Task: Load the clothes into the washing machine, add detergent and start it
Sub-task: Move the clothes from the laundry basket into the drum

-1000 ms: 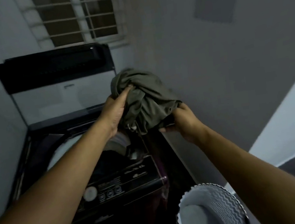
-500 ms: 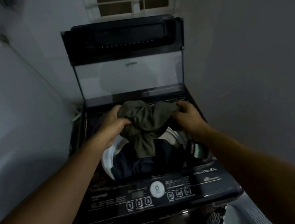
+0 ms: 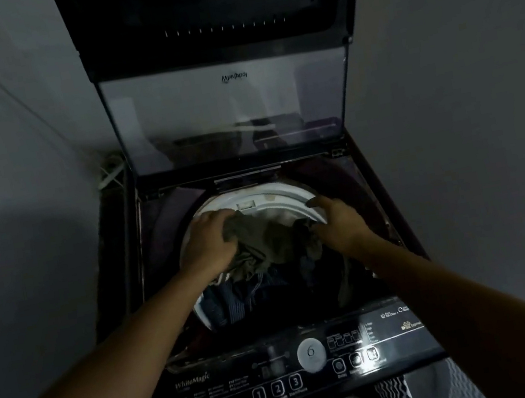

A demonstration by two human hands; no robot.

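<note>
The round white-rimmed drum opening (image 3: 274, 195) of the dark top-loading washing machine (image 3: 159, 216) is clear from above. Inside, the olive-green crumpled garment (image 3: 267, 236), gripped by the left hand (image 3: 209, 242) and right hand (image 3: 337, 221), and the dark striped clothes (image 3: 252, 294) crowd it. The raised glass-panelled lid (image 3: 229, 114) blocks its rear edge.

The garment (image 3: 270, 235) is showing a plain olive green against the drum's white rim (image 3: 274, 196), while the clothes (image 3: 233, 301) lying under it are showing dark navy with fine pale stripes. The washer (image 3: 123, 291) is looking black with a dark maroon tint on its top deck, its lid (image 3: 228, 107) is carrying a black frame around clear glass with white lettering, and the panel (image 3: 216, 390) along the front edge is showing black with white print and a pale round dial (image 3: 311, 352). By the washer's front right corner a basket (image 3: 394, 392) is showing a black-and-white zigzag, and the walls (image 3: 462, 95) are looking plain grey.
</note>
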